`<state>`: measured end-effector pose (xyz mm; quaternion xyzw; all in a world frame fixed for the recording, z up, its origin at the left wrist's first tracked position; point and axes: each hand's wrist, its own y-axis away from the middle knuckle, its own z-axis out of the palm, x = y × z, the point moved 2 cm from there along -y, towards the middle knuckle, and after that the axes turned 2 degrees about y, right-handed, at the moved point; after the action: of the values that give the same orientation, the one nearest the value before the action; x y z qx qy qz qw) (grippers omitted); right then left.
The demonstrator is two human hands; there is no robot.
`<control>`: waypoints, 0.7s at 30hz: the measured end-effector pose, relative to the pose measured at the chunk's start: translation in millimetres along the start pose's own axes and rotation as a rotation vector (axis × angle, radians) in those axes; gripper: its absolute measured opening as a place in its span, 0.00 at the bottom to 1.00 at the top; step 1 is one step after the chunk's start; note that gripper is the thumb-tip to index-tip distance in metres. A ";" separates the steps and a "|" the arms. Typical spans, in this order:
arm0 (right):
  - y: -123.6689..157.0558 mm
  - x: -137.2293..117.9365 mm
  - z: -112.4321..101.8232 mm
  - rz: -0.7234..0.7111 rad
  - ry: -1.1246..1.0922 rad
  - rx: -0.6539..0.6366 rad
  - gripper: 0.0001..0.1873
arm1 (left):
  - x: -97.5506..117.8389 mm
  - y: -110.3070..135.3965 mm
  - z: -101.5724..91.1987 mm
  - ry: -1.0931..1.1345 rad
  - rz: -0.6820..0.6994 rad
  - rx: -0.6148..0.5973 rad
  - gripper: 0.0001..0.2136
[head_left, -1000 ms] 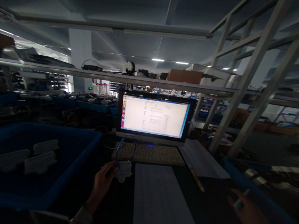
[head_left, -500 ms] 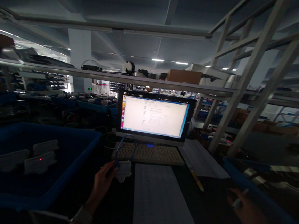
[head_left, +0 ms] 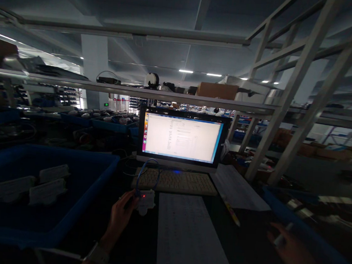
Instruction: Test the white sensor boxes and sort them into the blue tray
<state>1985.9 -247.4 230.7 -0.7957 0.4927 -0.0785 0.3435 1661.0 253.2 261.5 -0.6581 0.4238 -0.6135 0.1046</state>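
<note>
My left hand [head_left: 122, 209] is closed around the plug end of a blue cable [head_left: 159, 175], at the left edge of a small pale module [head_left: 146, 205]. A red light glows on that module, which lies just in front of the keyboard. The cable loops up over the keyboard's left part. Over at the right, my right hand [head_left: 292, 247] is closed on a pale pen [head_left: 281, 235], partly hidden by the fingers and dim. Left of my left hand, several similar modules [head_left: 47, 190] lie in a blue tray [head_left: 93, 198].
A lit monitor [head_left: 181, 136] stands behind the keyboard [head_left: 178, 181]. One printed sheet [head_left: 188, 236] lies before me, another paper [head_left: 239, 187] at the right with a yellow pen [head_left: 232, 213] beside it. A blue bin [head_left: 303, 221] borders the right side; a shelf [head_left: 173, 94] runs above.
The red light on a module in the tray has gone dark, and one now shows on the module at my left hand. Both hands have stayed in place.
</note>
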 end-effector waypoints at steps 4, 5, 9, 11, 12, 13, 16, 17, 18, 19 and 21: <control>-1.8 1.0 1.1 0.039 -0.056 -0.049 0.22 | -1.4 -0.1 -0.4 -0.017 -0.005 0.000 0.18; -2.1 0.9 1.0 0.037 -0.064 -0.042 0.22 | -1.5 -0.1 -0.4 -0.022 -0.003 0.001 0.19; -2.2 -0.6 0.4 0.025 -0.085 -0.030 0.22 | -1.5 0.0 -0.1 -0.038 0.013 0.006 0.19; -2.3 -1.8 -0.6 0.028 -0.084 -0.023 0.22 | -1.5 0.0 0.3 -0.037 0.022 0.004 0.18; -2.5 -2.5 -1.2 0.030 -0.085 -0.021 0.22 | -1.7 0.0 0.4 -0.036 0.026 0.005 0.18; -2.6 -2.9 -1.7 0.032 -0.086 -0.019 0.21 | -1.9 0.1 0.5 -0.037 0.028 0.006 0.18; -3.0 -2.8 -2.2 0.038 -0.091 -0.024 0.20 | -2.9 0.1 0.7 -0.050 0.026 0.016 0.18; -3.0 -2.1 -1.6 0.035 -0.092 -0.034 0.20 | -3.1 0.1 0.7 -0.055 0.028 0.017 0.19; -2.9 -1.1 -0.8 0.035 -0.093 -0.043 0.20 | -3.1 0.1 0.7 -0.058 0.031 0.016 0.19; -2.7 0.2 0.4 0.037 -0.092 -0.054 0.21 | -2.9 0.1 0.7 -0.058 0.034 0.014 0.19; -2.1 3.3 3.3 0.044 -0.089 -0.076 0.22 | -2.0 0.1 0.7 -0.050 0.035 0.012 0.20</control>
<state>1990.5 -248.0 228.8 -0.7999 0.4968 -0.0168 0.3363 1661.8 254.3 259.9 -0.6652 0.4287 -0.5974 0.1298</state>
